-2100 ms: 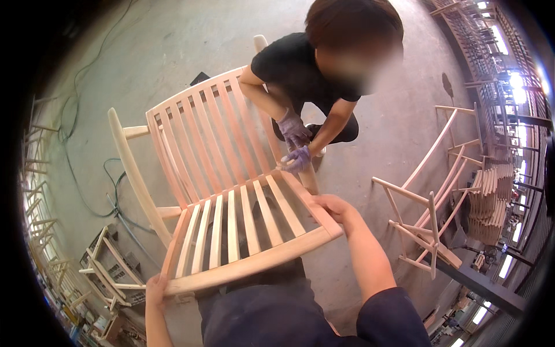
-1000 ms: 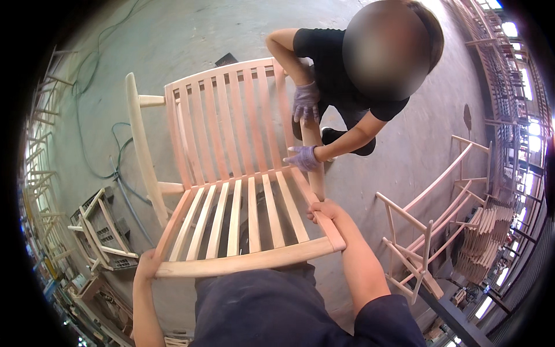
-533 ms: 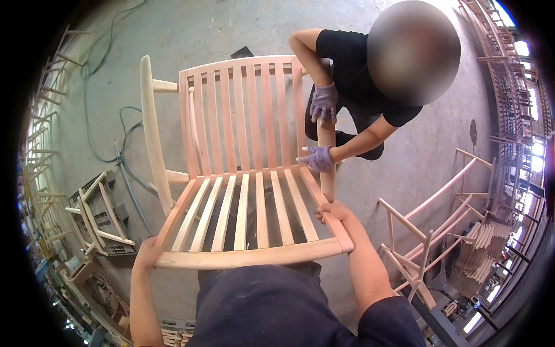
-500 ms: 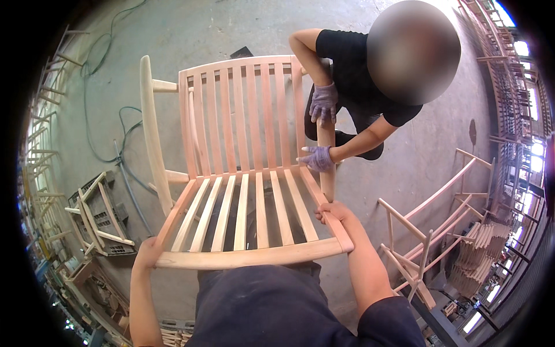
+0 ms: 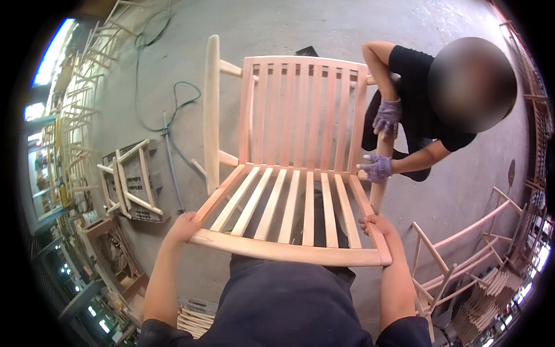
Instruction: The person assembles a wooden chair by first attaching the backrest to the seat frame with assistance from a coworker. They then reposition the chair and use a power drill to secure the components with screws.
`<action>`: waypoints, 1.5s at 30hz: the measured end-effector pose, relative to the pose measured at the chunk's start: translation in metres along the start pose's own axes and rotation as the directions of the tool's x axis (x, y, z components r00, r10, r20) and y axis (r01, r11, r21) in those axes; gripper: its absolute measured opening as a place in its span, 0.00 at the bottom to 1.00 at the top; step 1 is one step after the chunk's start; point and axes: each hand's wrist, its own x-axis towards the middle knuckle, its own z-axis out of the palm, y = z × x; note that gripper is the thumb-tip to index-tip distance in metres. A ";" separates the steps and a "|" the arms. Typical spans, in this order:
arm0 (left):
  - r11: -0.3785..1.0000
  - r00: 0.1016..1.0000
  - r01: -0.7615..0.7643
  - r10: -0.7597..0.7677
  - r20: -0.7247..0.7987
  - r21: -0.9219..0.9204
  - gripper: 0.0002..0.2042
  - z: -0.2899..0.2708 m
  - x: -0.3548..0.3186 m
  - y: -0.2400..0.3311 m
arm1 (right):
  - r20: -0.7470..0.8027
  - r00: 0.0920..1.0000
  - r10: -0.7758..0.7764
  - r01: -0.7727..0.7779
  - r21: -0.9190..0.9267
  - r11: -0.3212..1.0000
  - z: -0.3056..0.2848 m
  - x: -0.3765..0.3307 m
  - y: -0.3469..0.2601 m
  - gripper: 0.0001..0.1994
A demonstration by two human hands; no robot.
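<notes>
Pale unfinished wooden chair frame (image 5: 295, 173) on concrete floor (image 5: 277, 23). Left hand (image 5: 184, 224) grips front-left seat corner; right hand (image 5: 376, 224) apparently closed around right rail. Co-worker's purple-gloved hands (image 5: 381, 141) hold right rear post.

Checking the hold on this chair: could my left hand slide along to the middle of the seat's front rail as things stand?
Probably yes. The left hand already grips the corner of the pale slatted wooden chair, and its curved front rail lies bare between both hands.
</notes>
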 end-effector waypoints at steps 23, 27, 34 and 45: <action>0.996 0.999 0.035 -0.036 -0.013 -0.078 0.14 0.000 -0.006 0.010 | -0.003 1.000 -0.014 0.013 -0.120 0.993 0.013 -0.023 -0.009 0.18; 0.999 0.998 -0.036 0.036 -0.046 -0.011 0.15 0.004 0.006 -0.008 | 0.025 1.000 -0.003 0.005 -0.102 0.995 0.005 -0.012 -0.005 0.19; 1.000 1.000 0.006 -0.006 -0.027 -0.023 0.14 0.002 -0.001 0.003 | -0.043 0.999 -0.030 0.030 -0.012 0.999 0.019 -0.016 -0.004 0.22; 0.995 0.997 -0.061 0.056 -0.058 -0.079 0.16 0.003 0.001 -0.010 | -0.049 0.998 -0.027 0.027 -0.016 1.000 0.019 -0.013 -0.004 0.19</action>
